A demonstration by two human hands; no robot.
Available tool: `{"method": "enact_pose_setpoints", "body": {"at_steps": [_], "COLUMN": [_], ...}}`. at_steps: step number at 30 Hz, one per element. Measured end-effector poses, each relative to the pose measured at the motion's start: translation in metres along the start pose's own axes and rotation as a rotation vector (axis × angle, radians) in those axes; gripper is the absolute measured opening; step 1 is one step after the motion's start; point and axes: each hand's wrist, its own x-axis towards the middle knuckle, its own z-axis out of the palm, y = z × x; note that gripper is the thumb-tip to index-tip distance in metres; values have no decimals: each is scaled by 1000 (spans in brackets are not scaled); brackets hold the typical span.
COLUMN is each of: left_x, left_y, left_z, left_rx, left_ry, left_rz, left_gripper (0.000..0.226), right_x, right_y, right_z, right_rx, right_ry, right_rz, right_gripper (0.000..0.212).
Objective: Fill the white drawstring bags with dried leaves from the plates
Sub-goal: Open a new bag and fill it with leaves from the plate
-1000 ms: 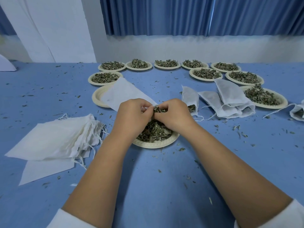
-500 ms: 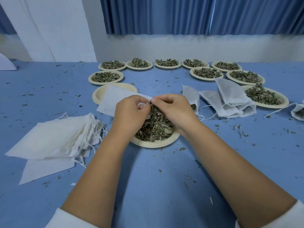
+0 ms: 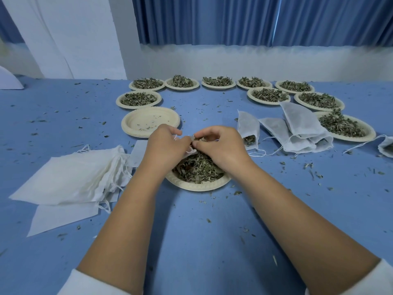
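Blue table, mid-frame: both hands work over a plate of leaves.
Left hand pinches the bag mouth; right hand, fingers curled, seems to pinch leaves there.

Likely a packing workroom: blue-clothed table, rows of leaf plates, curtains.

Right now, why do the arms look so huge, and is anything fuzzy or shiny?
In the head view, the wide lens stretches things near the bottom edge, so the forearms look huge; the left hand and right hand over the near plate look fairly sharp; the wall under the curtain looks smeary; soft light, faint shadows on the table, no glare.
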Motion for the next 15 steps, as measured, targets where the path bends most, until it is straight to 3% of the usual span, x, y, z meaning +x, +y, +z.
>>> {"method": "enact_pose_setpoints", "body": {"at_steps": [5, 15], "left_x": [-2, -4], "left_y": [0, 2], "left_z": [-2, 3], "left_rx": [82, -21], "left_ry": [-29, 44], "left_rz": [19, 119], "left_gripper": [22, 8], "right_x": [1, -3], "right_y": [2, -4], "right_z": [0, 1], "right_rx": [19, -44], "right_ry": [-7, -60], "right_rz": [33, -54], "right_gripper": [31, 12]}}
